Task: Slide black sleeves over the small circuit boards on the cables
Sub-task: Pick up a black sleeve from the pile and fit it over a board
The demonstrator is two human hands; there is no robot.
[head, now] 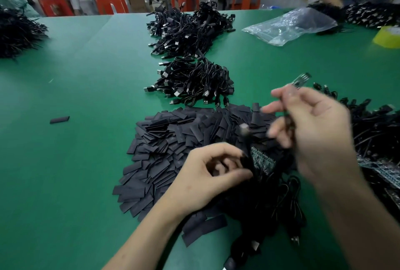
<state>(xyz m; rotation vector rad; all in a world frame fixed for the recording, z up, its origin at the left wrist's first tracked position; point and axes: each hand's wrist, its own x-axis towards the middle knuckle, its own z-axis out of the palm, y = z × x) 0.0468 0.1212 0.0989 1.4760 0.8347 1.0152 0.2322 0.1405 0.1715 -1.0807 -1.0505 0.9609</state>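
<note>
A green felt-like table (75, 161) carries a broad heap of flat, matte black sleeves (173, 150), each a short rectangle. The left hand (207, 174) curls over the heap's near edge, thumb and fingers pinched on a black sleeve beside a small green circuit board (263, 158) studded with tiny parts. The right hand (313, 131), blurred, is raised, its fingers closed around a thin black cable (289, 122). Glossy bundles of USB cables (192, 83) lie behind, and a crinkled clear plastic bag (287, 26).
</note>
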